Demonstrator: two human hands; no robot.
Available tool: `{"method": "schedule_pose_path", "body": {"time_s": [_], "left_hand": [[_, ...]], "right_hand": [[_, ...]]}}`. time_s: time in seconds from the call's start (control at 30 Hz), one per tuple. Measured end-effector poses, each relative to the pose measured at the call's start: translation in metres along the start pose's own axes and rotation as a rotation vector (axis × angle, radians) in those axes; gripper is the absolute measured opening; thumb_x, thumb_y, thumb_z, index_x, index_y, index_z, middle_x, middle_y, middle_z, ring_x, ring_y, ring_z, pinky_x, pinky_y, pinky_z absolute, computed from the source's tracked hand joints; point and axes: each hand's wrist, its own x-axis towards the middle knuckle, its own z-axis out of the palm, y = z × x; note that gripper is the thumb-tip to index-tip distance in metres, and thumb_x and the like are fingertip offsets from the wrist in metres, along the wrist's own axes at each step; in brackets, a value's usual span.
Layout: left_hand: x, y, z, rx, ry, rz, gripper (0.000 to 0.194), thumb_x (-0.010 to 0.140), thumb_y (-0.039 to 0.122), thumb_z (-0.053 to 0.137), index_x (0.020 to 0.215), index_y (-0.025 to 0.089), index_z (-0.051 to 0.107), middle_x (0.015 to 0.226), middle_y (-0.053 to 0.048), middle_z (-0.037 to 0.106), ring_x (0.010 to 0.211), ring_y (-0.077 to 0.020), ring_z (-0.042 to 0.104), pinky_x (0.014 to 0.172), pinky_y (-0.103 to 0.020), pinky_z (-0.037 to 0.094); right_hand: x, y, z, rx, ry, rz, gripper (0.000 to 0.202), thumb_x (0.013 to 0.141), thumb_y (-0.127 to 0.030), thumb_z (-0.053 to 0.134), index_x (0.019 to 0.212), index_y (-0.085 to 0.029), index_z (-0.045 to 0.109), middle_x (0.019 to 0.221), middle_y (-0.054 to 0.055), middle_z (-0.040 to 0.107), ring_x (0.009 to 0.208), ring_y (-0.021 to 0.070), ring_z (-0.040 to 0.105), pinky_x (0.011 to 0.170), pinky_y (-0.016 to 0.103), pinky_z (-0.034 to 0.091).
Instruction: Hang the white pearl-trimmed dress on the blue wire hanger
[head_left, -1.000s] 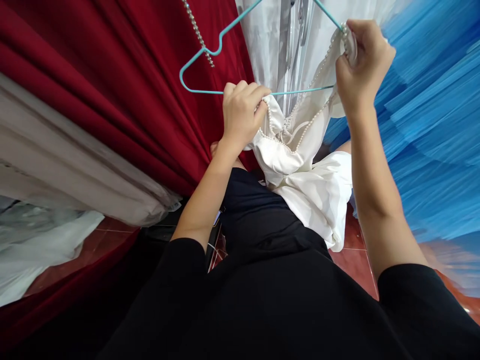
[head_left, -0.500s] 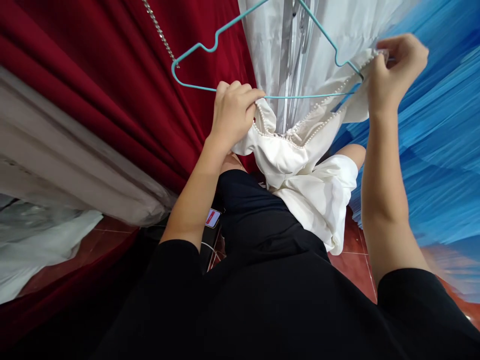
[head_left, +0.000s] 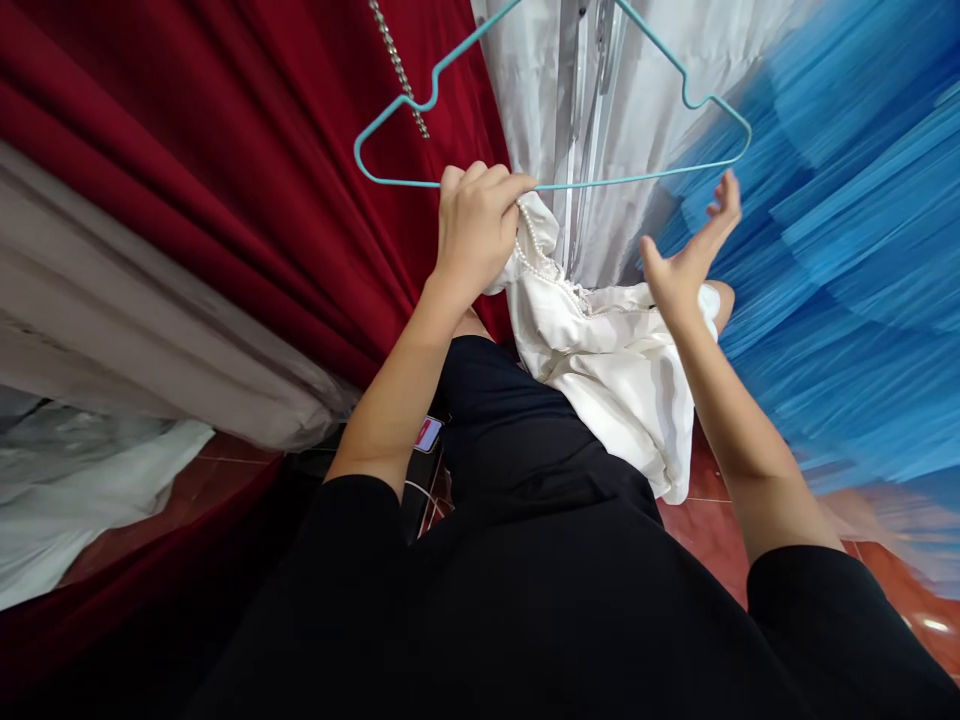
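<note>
My left hand (head_left: 478,225) is closed on the bottom bar of a light-blue wire hanger (head_left: 622,181) and on the bunched strap end of a white garment (head_left: 619,360). The garment has a pearl-beaded neckline and hangs down over my lap and legs, off the hanger's right side. My right hand (head_left: 690,255) has its fingers and thumb spread and holds nothing. It is just below the hanger's right corner, above the garment's right part.
Red fabric (head_left: 337,180) and pale fabric (head_left: 150,310) hang at the left. White fabric with metal bars stands behind the hanger. Blue layered tulle (head_left: 847,250) fills the right. A beaded chain (head_left: 399,65) hangs at the top. A lit phone (head_left: 428,434) lies beside my left leg.
My right hand has let go of the garment and moved left and down. The garment's right strap has come off the hanger and dropped. My left hand keeps its hold.
</note>
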Motion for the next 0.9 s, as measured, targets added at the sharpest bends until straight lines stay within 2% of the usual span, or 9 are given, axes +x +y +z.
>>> {"method": "schedule_pose_path", "body": {"time_s": [0.07,0.17,0.27,0.37,0.43,0.53,0.67,0.8,0.9], "left_hand": [[0.002,0.000,-0.001,0.002,-0.002,0.020,0.026,0.099,0.042,0.047,0.110,0.034,0.069,0.098,-0.007,0.067,0.107,-0.0349,0.055,0.106,-0.052,0.035],[0.004,-0.001,-0.001,-0.024,-0.021,0.030,0.025,0.099,0.041,0.048,0.110,0.032,0.069,0.099,-0.006,0.068,0.109,-0.0339,0.056,0.107,-0.050,0.037],[0.005,0.000,-0.001,-0.076,-0.053,-0.001,0.025,0.099,0.039,0.048,0.110,0.031,0.070,0.103,-0.007,0.067,0.114,-0.0349,0.054,0.111,-0.051,0.032],[0.004,0.000,0.000,-0.091,-0.071,-0.022,0.028,0.100,0.037,0.045,0.111,0.030,0.070,0.106,-0.008,0.066,0.119,-0.0362,0.050,0.112,-0.053,0.027],[0.004,-0.001,0.000,-0.058,-0.067,-0.026,0.028,0.100,0.035,0.045,0.112,0.030,0.070,0.106,-0.009,0.066,0.118,-0.0363,0.050,0.111,-0.052,0.027],[0.005,-0.004,0.001,-0.024,-0.043,-0.016,0.027,0.100,0.033,0.046,0.111,0.029,0.071,0.102,-0.009,0.066,0.112,-0.0361,0.053,0.109,-0.052,0.028],[0.005,-0.010,0.004,-0.080,-0.012,0.054,0.026,0.101,0.035,0.048,0.112,0.030,0.071,0.099,-0.009,0.066,0.109,-0.0349,0.053,0.109,-0.050,0.029],[0.003,-0.009,0.008,-0.075,-0.031,0.076,0.028,0.102,0.034,0.046,0.116,0.029,0.069,0.101,-0.009,0.065,0.106,-0.0335,0.055,0.106,-0.049,0.033],[0.002,-0.006,0.007,-0.063,-0.047,0.066,0.030,0.103,0.031,0.044,0.122,0.028,0.066,0.105,-0.010,0.064,0.107,-0.0333,0.056,0.104,-0.050,0.035]], "right_hand": [[-0.025,0.010,0.007,-0.092,-0.242,0.109,0.060,0.086,-0.035,0.059,0.142,-0.026,0.041,0.151,0.009,0.031,0.139,0.0302,0.027,0.112,0.050,0.029],[-0.047,0.037,0.017,-0.211,-0.547,0.285,0.032,0.093,-0.033,0.050,0.119,-0.016,0.058,0.131,0.015,0.050,0.127,0.0265,0.047,0.109,0.047,0.036],[-0.042,0.063,0.025,-0.283,-0.680,0.358,0.014,0.091,-0.025,0.056,0.089,-0.014,0.064,0.098,0.013,0.062,0.107,0.0272,0.060,0.102,0.048,0.041],[-0.023,0.074,0.023,-0.335,-0.745,0.367,0.010,0.086,-0.017,0.060,0.091,-0.012,0.067,0.091,0.013,0.063,0.098,0.0276,0.062,0.094,0.045,0.046],[-0.011,0.073,0.013,-0.348,-0.720,0.321,0.020,0.087,-0.013,0.054,0.102,-0.010,0.067,0.098,0.014,0.063,0.100,0.0257,0.061,0.094,0.041,0.046],[0.002,0.063,-0.009,-0.310,-0.644,0.153,0.028,0.085,-0.007,0.047,0.107,-0.014,0.064,0.110,0.012,0.060,0.112,0.0241,0.055,0.100,0.037,0.043],[0.014,0.028,-0.029,-0.186,-0.530,-0.089,0.022,0.082,-0.012,0.057,0.102,-0.022,0.060,0.112,0.008,0.056,0.115,0.0262,0.049,0.107,0.041,0.039],[0.029,-0.020,-0.020,-0.029,-0.267,-0.223,0.017,0.087,-0.020,0.058,0.103,-0.023,0.057,0.112,0.011,0.051,0.113,0.0307,0.046,0.108,0.051,0.034],[0.035,-0.046,-0.007,0.035,-0.094,-0.211,0.026,0.088,-0.020,0.054,0.114,-0.023,0.054,0.119,0.011,0.046,0.117,0.0313,0.043,0.109,0.053,0.030]]}}
